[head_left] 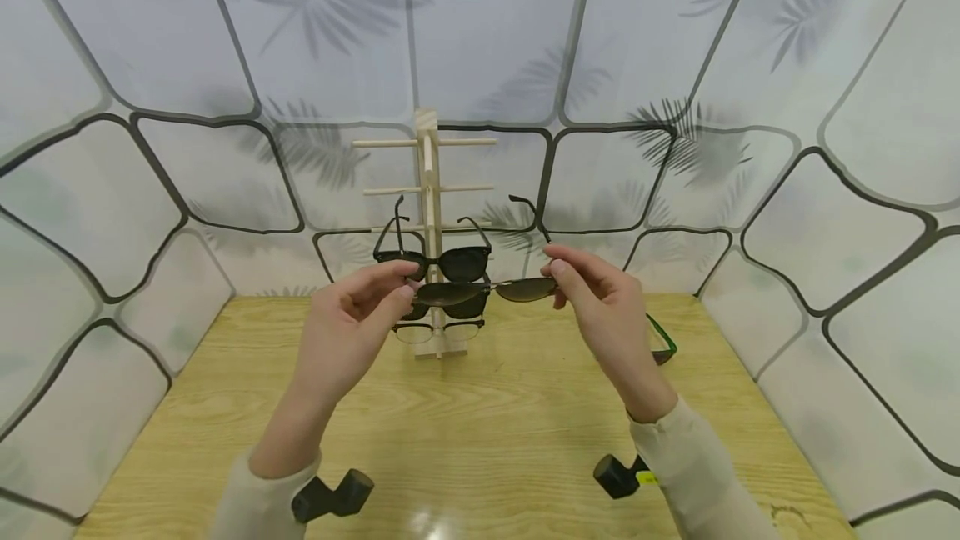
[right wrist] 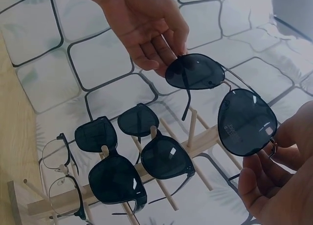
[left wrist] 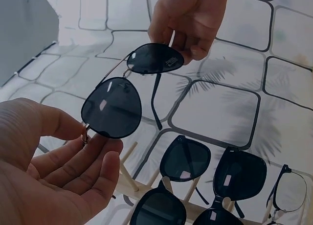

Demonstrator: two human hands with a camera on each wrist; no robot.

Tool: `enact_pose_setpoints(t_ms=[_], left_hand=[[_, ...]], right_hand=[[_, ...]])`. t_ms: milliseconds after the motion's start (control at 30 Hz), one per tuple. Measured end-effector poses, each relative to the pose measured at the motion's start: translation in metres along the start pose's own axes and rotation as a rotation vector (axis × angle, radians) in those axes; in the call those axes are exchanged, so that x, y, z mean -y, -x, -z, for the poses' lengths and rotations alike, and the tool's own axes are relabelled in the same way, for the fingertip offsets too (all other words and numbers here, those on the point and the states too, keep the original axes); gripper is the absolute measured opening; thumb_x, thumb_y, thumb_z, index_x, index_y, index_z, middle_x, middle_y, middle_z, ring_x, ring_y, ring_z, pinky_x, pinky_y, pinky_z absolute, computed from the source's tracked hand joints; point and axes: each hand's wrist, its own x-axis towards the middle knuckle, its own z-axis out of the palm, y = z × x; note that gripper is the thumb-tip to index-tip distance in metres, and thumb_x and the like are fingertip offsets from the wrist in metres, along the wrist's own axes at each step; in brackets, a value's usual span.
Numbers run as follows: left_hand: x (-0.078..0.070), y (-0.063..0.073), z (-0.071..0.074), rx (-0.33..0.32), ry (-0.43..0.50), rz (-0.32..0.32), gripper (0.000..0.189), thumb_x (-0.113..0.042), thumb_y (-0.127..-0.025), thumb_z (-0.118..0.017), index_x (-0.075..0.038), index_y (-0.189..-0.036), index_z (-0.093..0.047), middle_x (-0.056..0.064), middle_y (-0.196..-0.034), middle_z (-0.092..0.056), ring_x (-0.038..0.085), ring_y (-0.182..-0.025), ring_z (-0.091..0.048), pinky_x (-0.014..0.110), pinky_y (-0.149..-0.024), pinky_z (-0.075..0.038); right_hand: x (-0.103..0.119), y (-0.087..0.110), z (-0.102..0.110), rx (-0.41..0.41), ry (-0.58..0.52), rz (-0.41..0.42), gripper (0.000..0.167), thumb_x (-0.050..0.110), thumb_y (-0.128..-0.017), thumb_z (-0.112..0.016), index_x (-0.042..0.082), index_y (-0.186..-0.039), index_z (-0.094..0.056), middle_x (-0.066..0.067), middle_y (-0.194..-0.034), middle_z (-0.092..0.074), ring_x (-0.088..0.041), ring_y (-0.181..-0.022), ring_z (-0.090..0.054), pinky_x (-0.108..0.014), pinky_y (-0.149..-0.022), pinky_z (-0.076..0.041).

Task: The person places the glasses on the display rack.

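Observation:
Both hands hold one pair of dark aviator sunglasses [head_left: 527, 290] by its two outer ends, in front of a wooden rack. My left hand [head_left: 352, 323] pinches the left hinge between thumb and fingers; my right hand [head_left: 607, 319] pinches the right one. The thin metal double bridge shows in both wrist views, lenses [left wrist: 111, 107] facing the cameras. Behind, on the wooden eyeglass rack [head_left: 427, 127], hang black sunglasses [head_left: 463, 264], a second dark pair [right wrist: 115, 178] just below and half-rim clear glasses [head_left: 414, 332] lowest. The rack's upper pegs [head_left: 468, 142] carry nothing.
A green-and-black pair of glasses [head_left: 662, 340] lies on the wooden table [head_left: 480, 423] behind my right wrist, partly hidden. Patterned fabric walls [head_left: 847, 223] stand at the back and both sides. A black wrist mount [head_left: 333, 497] sits on each sleeve.

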Motion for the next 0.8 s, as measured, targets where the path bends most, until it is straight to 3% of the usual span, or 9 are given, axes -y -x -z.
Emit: enact_pose_setpoints(t_ms=[167, 333, 467, 700, 800], left_hand=[[-0.001, -0.007, 0.007, -0.013, -0.012, 0.028, 0.026, -0.006, -0.103, -0.067, 0.000, -0.127, -0.074, 0.017, -0.112, -0.078, 0.005, -0.085, -0.074, 0.024, -0.080, -0.061], [0.001, -0.013, 0.012, -0.025, -0.029, 0.042, 0.027, -0.007, -0.104, -0.066, -0.001, -0.129, -0.074, 0.020, -0.117, -0.076, 0.006, -0.085, -0.074, 0.024, -0.079, -0.061], [0.002, -0.017, 0.015, -0.029, -0.022, 0.081, 0.027, -0.010, -0.105, -0.065, -0.005, -0.130, -0.075, 0.016, -0.117, -0.078, 0.008, -0.087, -0.075, 0.023, -0.078, -0.060], [0.004, -0.025, 0.020, -0.041, -0.039, 0.128, 0.027, -0.015, -0.104, -0.067, -0.009, -0.128, -0.076, -0.002, -0.107, -0.080, 0.009, -0.086, -0.076, 0.024, -0.058, -0.046], [0.006, -0.028, 0.022, -0.031, -0.042, 0.120, 0.027, -0.016, -0.104, -0.067, -0.009, -0.129, -0.076, 0.002, -0.108, -0.080, 0.009, -0.085, -0.077, 0.023, -0.063, -0.052]], right_hand=[[-0.001, -0.006, -0.007, 0.036, -0.001, -0.006, 0.029, 0.021, -0.109, -0.061, 0.011, -0.134, -0.073, 0.010, -0.104, -0.075, -0.020, -0.075, -0.063, -0.027, -0.071, -0.054], [0.000, -0.010, -0.013, 0.054, 0.018, -0.009, 0.030, 0.025, -0.110, -0.060, 0.015, -0.136, -0.072, 0.008, -0.108, -0.074, -0.018, -0.076, -0.062, -0.029, -0.065, -0.046], [0.001, -0.015, -0.016, 0.055, 0.036, -0.001, 0.031, 0.025, -0.109, -0.061, 0.015, -0.135, -0.072, 0.003, -0.109, -0.075, -0.017, -0.076, -0.062, -0.030, -0.059, -0.040], [0.001, -0.023, -0.020, 0.073, 0.053, 0.010, 0.032, 0.026, -0.110, -0.060, 0.012, -0.136, -0.072, -0.004, -0.106, -0.074, -0.017, -0.075, -0.062, -0.030, -0.056, -0.038], [0.001, -0.025, -0.022, 0.073, 0.060, 0.011, 0.032, 0.027, -0.110, -0.060, 0.012, -0.136, -0.072, -0.008, -0.107, -0.074, -0.017, -0.075, -0.062, -0.031, -0.058, -0.041]])
